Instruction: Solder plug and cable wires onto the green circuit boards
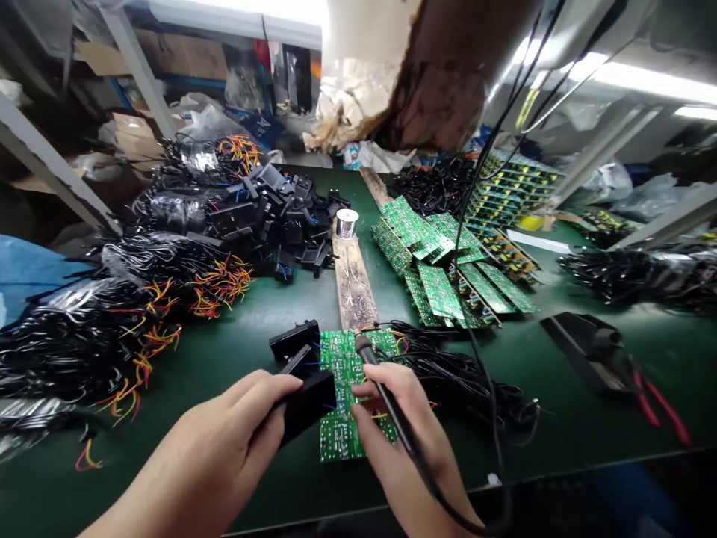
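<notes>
My left hand [235, 426] pinches a black plastic housing [308, 407] at the left edge of a green circuit board [341, 441]. Two more black housings [294, 340] lie just beyond it, with blue wires at the board. My right hand [406, 433] is closed around a soldering iron [386, 396], its tip end over the upper part of the board. Fingers and iron hide part of the board. Black cables [448, 366] with red and yellow wire ends run from the board's right side.
A solder spool [346, 224] stands on a stained wooden strip [352, 284]. Piled housings [280, 217] and cable bundles [112, 314] lie left; stacked circuit boards [440, 288] lie right. Red-handled pliers [661, 403] rest by a black tray [588, 359]. The iron's cord [485, 373] hangs from above.
</notes>
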`<move>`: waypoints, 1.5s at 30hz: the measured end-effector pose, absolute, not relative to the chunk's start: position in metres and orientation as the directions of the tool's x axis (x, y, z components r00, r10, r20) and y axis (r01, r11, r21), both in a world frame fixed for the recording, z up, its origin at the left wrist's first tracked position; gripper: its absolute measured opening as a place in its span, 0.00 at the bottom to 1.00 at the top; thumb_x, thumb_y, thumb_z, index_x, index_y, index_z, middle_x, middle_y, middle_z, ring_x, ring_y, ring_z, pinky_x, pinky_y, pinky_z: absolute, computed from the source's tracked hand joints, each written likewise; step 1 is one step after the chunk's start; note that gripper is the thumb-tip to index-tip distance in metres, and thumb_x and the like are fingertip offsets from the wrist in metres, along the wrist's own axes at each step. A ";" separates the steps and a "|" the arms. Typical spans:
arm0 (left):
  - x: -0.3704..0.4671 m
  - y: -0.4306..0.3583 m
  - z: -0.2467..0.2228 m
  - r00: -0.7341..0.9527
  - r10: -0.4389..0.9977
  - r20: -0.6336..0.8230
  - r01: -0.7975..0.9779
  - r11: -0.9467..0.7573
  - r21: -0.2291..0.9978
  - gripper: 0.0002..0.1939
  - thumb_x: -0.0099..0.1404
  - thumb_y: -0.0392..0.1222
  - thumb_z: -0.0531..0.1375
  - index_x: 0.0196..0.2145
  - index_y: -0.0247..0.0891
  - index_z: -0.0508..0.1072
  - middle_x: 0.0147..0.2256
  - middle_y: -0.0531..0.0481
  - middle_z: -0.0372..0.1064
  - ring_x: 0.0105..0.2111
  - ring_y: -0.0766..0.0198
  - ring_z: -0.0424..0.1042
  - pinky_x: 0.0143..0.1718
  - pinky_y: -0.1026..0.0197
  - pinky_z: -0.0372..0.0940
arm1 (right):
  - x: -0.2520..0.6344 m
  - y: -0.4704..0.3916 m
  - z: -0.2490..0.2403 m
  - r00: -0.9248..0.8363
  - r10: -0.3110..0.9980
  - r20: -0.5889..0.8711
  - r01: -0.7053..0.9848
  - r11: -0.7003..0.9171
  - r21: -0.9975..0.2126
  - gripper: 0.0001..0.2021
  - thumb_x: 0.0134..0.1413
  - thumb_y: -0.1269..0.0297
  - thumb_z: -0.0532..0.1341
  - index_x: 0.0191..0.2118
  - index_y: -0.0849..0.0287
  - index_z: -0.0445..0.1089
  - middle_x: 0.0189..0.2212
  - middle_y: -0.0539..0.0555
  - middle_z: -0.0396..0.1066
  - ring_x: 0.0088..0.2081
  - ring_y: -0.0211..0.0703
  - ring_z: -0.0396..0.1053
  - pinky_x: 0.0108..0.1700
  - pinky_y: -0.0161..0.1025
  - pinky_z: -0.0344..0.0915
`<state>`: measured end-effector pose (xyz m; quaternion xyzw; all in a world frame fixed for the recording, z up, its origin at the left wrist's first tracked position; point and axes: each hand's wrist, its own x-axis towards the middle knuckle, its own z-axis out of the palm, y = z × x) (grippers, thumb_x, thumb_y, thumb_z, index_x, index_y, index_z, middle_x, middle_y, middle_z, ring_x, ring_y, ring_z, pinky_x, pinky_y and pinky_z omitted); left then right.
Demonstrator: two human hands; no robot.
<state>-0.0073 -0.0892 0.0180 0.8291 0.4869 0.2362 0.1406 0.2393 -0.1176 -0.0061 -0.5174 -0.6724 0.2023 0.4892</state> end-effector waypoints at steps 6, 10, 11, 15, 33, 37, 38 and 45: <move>-0.007 -0.102 0.018 0.462 0.841 0.284 0.711 -0.542 0.448 0.15 0.77 0.39 0.52 0.56 0.49 0.71 0.45 0.54 0.79 0.33 0.65 0.81 0.35 0.65 0.75 | 0.225 -0.126 -0.009 -0.037 0.901 0.432 0.481 0.395 -0.783 0.22 0.68 0.78 0.59 0.61 0.48 0.68 0.52 0.55 0.69 0.47 0.41 0.75 0.52 0.40 0.77; -0.016 -0.113 0.003 0.526 0.795 0.303 0.707 -0.606 0.364 0.15 0.77 0.37 0.51 0.55 0.48 0.71 0.40 0.54 0.79 0.31 0.64 0.81 0.30 0.64 0.74 | 0.215 -0.129 -0.010 0.013 0.918 0.396 0.465 0.345 -0.815 0.20 0.69 0.77 0.60 0.58 0.46 0.67 0.51 0.54 0.70 0.48 0.43 0.76 0.44 0.37 0.79; -0.020 -0.114 -0.003 0.538 0.785 0.306 0.706 -0.618 0.345 0.15 0.78 0.37 0.50 0.54 0.47 0.71 0.40 0.54 0.79 0.30 0.64 0.80 0.30 0.64 0.73 | 0.214 -0.129 -0.009 0.022 0.923 0.384 0.457 0.333 -0.825 0.19 0.69 0.77 0.60 0.58 0.46 0.67 0.51 0.54 0.70 0.47 0.43 0.77 0.41 0.36 0.79; -0.038 -0.104 -0.027 0.526 0.775 0.351 0.766 -0.611 0.200 0.14 0.78 0.36 0.49 0.55 0.43 0.70 0.41 0.51 0.79 0.31 0.63 0.81 0.31 0.61 0.72 | 0.218 -0.125 -0.004 0.061 0.941 0.332 0.446 0.272 -0.853 0.16 0.70 0.74 0.62 0.57 0.47 0.67 0.52 0.55 0.71 0.42 0.40 0.79 0.37 0.34 0.80; -0.038 -0.086 -0.028 0.389 0.901 0.191 0.887 -0.423 0.185 0.18 0.76 0.53 0.58 0.54 0.39 0.73 0.47 0.44 0.79 0.40 0.50 0.81 0.41 0.49 0.73 | 0.257 -0.135 0.002 0.144 0.931 0.336 0.500 0.224 -0.836 0.15 0.69 0.71 0.64 0.56 0.47 0.70 0.44 0.51 0.75 0.41 0.40 0.81 0.44 0.32 0.80; -0.045 -0.079 -0.033 0.397 0.913 0.095 0.897 -0.408 0.173 0.10 0.78 0.43 0.53 0.46 0.43 0.75 0.38 0.49 0.79 0.35 0.54 0.81 0.36 0.53 0.70 | 0.260 -0.133 0.002 0.144 0.937 0.319 0.522 0.202 -0.828 0.14 0.68 0.70 0.65 0.55 0.48 0.70 0.43 0.51 0.75 0.40 0.39 0.81 0.42 0.31 0.80; -0.045 -0.076 -0.032 0.396 0.910 0.124 0.897 -0.412 0.159 0.11 0.78 0.43 0.53 0.46 0.43 0.75 0.38 0.49 0.79 0.36 0.53 0.81 0.38 0.52 0.70 | 0.259 -0.133 0.002 0.141 0.935 0.325 0.521 0.209 -0.827 0.14 0.68 0.71 0.65 0.55 0.48 0.70 0.43 0.51 0.75 0.40 0.39 0.81 0.42 0.31 0.80; -0.036 -0.080 -0.030 0.432 0.902 0.017 0.871 -0.423 0.250 0.10 0.78 0.42 0.53 0.43 0.45 0.75 0.36 0.52 0.79 0.33 0.58 0.80 0.35 0.57 0.69 | 0.259 -0.142 0.002 0.173 0.926 0.335 0.527 0.200 -0.826 0.13 0.69 0.69 0.65 0.55 0.49 0.70 0.43 0.52 0.75 0.39 0.40 0.80 0.40 0.31 0.81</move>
